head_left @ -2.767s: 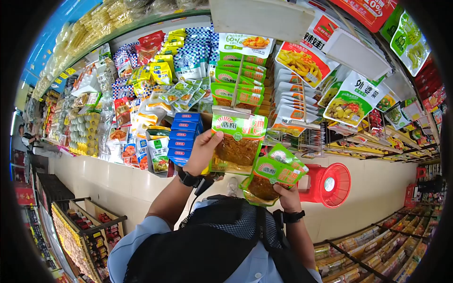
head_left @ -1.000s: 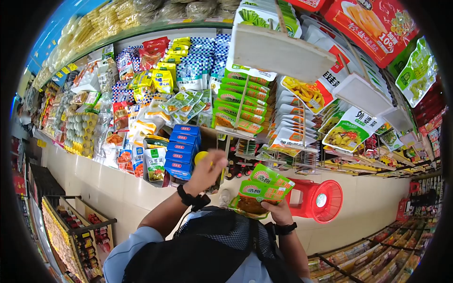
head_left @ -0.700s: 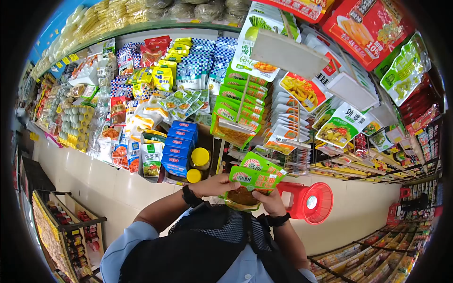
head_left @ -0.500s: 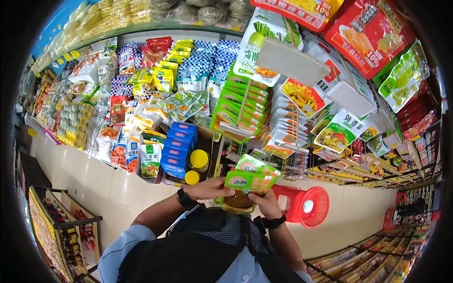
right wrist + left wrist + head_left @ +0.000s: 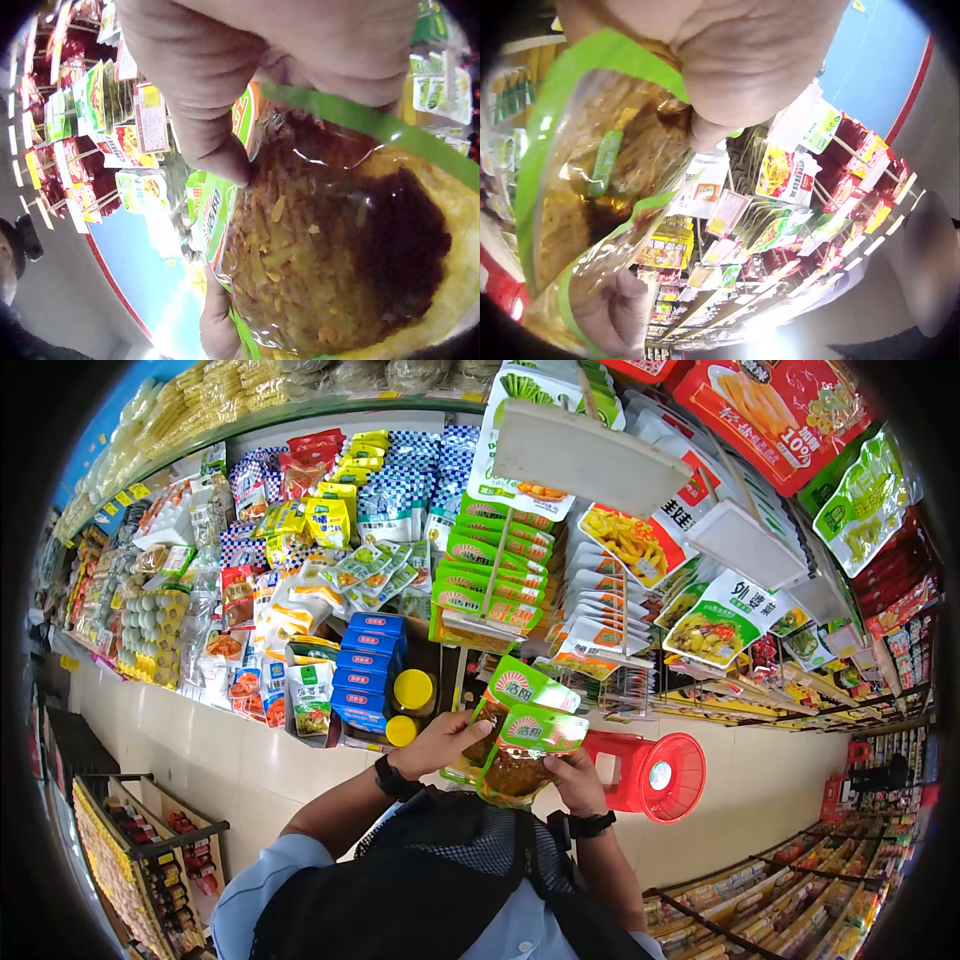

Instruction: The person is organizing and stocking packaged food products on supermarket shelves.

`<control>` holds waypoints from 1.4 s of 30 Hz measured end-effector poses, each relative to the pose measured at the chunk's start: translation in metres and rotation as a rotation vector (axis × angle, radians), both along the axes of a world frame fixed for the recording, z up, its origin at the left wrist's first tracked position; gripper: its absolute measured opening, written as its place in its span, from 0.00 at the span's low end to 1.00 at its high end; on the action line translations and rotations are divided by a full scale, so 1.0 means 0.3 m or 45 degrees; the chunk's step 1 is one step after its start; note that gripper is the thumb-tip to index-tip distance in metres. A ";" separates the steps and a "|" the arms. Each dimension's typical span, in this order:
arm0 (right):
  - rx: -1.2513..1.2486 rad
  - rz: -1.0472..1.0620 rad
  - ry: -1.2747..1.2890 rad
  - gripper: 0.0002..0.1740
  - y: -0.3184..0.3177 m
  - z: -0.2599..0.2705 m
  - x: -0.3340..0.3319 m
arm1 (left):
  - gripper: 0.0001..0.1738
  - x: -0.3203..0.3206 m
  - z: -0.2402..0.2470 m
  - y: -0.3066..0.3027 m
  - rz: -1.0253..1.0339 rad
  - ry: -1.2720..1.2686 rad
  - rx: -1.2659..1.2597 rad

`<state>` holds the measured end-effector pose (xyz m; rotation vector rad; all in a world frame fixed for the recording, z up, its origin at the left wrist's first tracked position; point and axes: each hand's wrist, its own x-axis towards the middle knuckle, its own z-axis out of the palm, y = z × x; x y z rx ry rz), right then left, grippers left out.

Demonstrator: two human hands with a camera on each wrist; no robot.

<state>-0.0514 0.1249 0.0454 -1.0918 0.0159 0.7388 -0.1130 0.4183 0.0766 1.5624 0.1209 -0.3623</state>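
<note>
Two green-topped clear packets of brown pickled vegetables in oil overlap in front of the chest in the head view. The left hand (image 5: 445, 743) pinches the rear packet (image 5: 530, 682) at its left side, thumb on the front. On the front packet (image 5: 530, 735), the right hand (image 5: 578, 780) grips the right edge with its thumb over the face. Close up in the right wrist view, the right thumb (image 5: 225, 161) presses beside the brown filling. Part of the rear packet is hidden behind the front one.
Matching green packets (image 5: 490, 575) hang on a rack hook ahead. Blue boxes (image 5: 365, 675) and yellow-lidded jars (image 5: 413, 690) stand to the left. A red basket (image 5: 680, 760) is at the right on the floor. White price holders (image 5: 600, 455) jut out from the rack.
Earlier the left hand held a separate packet, then was off the packets while the right hand held two. It came back to these two, which now stand more spread apart.
</note>
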 end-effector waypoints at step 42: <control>0.025 0.101 0.029 0.12 0.012 -0.102 -0.014 | 0.23 0.190 0.061 0.218 0.511 -0.425 0.017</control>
